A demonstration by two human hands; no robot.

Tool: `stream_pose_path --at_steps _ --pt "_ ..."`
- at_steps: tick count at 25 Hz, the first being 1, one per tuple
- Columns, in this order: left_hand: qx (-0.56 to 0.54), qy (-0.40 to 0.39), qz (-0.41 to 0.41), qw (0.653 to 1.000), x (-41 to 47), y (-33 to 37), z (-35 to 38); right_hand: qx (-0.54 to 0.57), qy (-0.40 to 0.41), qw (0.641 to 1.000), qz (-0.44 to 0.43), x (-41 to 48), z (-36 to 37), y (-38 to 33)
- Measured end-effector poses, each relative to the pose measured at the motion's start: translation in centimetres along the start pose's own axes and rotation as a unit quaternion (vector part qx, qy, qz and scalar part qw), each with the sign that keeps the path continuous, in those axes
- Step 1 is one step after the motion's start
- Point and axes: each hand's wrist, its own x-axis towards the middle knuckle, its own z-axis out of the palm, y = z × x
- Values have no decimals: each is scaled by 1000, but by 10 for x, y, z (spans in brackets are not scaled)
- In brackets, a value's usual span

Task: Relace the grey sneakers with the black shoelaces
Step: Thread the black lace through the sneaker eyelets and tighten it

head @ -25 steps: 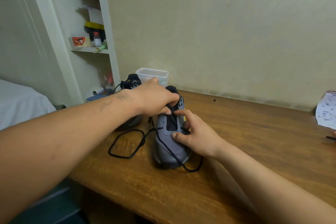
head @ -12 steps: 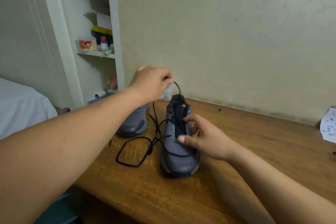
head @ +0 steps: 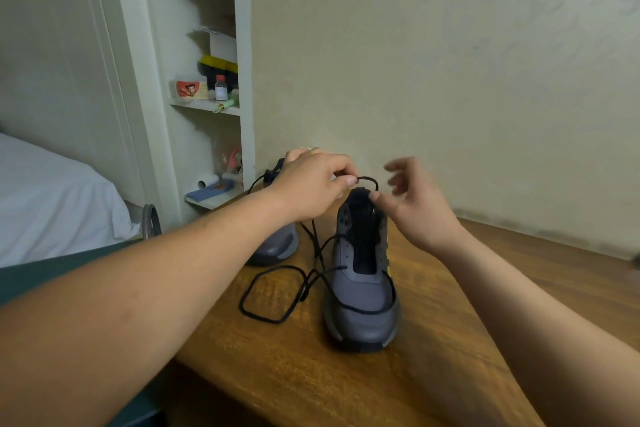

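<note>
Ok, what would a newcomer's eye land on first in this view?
Two hands meet above the grey sneaker on the wooden table: the left hand pinches a black shoelace, the blurred right hand sits beside its tip. Slack lace lies looped left of that shoe, with a second sneaker behind the left forearm.

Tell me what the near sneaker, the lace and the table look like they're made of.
Sneaker: grey upper looks like smooth matte synthetic or leather-like panels, no weave visible.
Lace: thin round black cord, probably woven textile, since it lies limply in loops.
Table: wood or veneer, brown grain streaks with a faint sheen.
</note>
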Motion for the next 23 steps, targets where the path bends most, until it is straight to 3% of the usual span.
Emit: stream_pose_path --at_steps 3,5,7,8,10,12,14,17,20,23 --pt "-4 -27 41 999 -1 9 0 -44 -78 992 -89 12 -1 -13" --pt "-52 26 5 998 -7 12 4 23 -68 997 -35 17 0 -15" --pt "-82 67 -130 986 -22 8 14 157 -30 984 75 17 -1 -10" --pt "-94 31 -212 972 -30 6 22 227 -21 965 127 15 -2 -6" --pt "-178 -115 -352 912 -45 9 39 311 -22 929 198 12 -1 1" --pt "-241 -179 -414 860 -51 15 54 329 -39 917 222 11 4 6" --pt "-295 -135 -421 847 -50 15 66 323 -66 915 233 8 9 7" --pt "-383 -10 -394 836 -42 9 71 289 -98 923 234 2 12 8" --pt "-414 3 -367 833 -36 15 59 283 -98 929 218 4 11 8" --pt "-505 -3 -331 797 -24 26 43 283 -90 935 196 11 9 3"
